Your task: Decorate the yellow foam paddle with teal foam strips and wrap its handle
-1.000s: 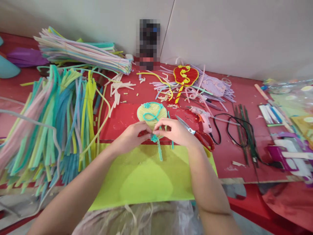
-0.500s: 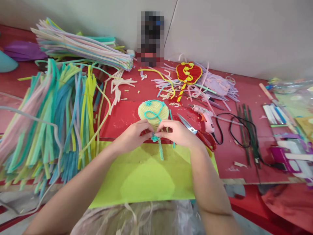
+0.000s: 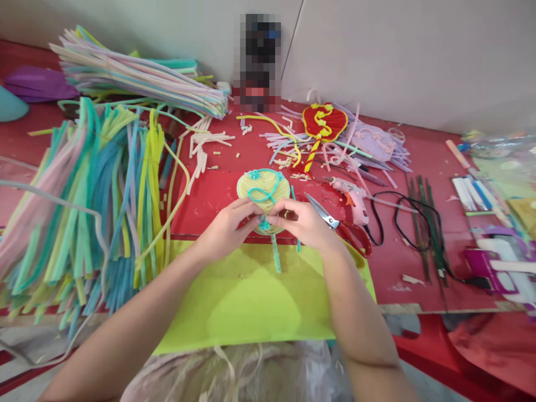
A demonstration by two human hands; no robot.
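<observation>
A small round fan (image 3: 263, 188) woven from fuzzy pale-yellow pipe cleaner lies on the red tabletop (image 3: 402, 268), its face traced with a teal loop and a tiny teal flower, a twisted teal handle (image 3: 275, 254) running down onto a smooth lime-green sheet (image 3: 251, 301). Just below the fan's disc sits a little teal knot (image 3: 264, 225), soft and bristly.

Both hands meet at that knot. The left hand (image 3: 224, 229) curls in from one side, fingers bent, thumb and fingertips pinching the lower rim of the fan. The right hand (image 3: 304, 223) closes in from the other side, its fingertips gripping the teal piece where handle meets disc; the hands nearly touch.

Just beside the right hand lie red-handled scissors (image 3: 343, 226), blades apart, and a pale pink glue gun (image 3: 354, 196) with a black cord looping away. Farther back rests a finished red fan (image 3: 324, 124) with yellow trim among lilac and pink offcuts. To the left, thick bundles of chenille stems (image 3: 92, 195) in teal, blue, yellow and pink fan out across the tabletop.
</observation>
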